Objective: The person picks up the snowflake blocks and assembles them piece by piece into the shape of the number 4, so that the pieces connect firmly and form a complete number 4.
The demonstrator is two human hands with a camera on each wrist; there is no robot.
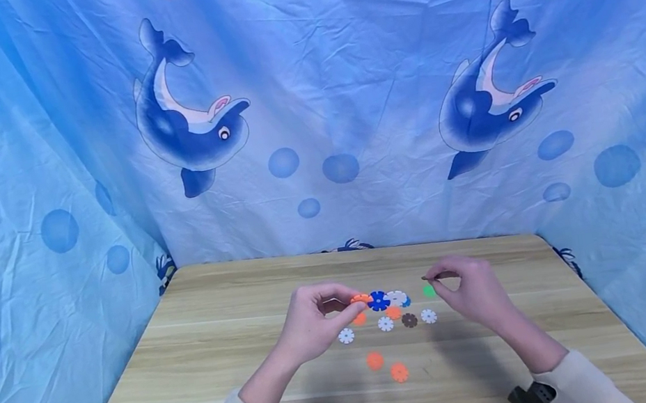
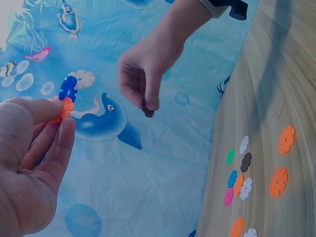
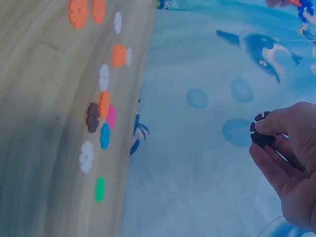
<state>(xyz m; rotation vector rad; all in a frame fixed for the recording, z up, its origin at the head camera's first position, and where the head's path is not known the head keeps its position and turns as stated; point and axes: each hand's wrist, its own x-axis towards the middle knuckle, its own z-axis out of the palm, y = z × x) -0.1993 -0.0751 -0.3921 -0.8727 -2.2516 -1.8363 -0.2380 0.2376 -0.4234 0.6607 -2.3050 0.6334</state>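
My left hand (image 1: 312, 323) pinches the orange end of a short row of joined notched plastic discs. In that row an orange disc (image 2: 66, 106) meets a dark blue disc (image 1: 379, 301), and a white disc (image 2: 83, 79) is on the far end. Held between the thumb and fingers of my right hand (image 1: 473, 290) is a dark brown notched disc (image 3: 262, 130). Both hands are raised above the table, the brown disc apart from the joined row.
On the wooden table (image 1: 196, 362) lie loose discs: a brown disc (image 1: 409, 320), a green disc (image 3: 100, 189), a blue disc (image 3: 104, 136), a pink disc (image 3: 111, 117), and several white and orange ones. Two orange discs lie nearer the front. A blue dolphin-print curtain (image 1: 343, 85) surrounds the table.
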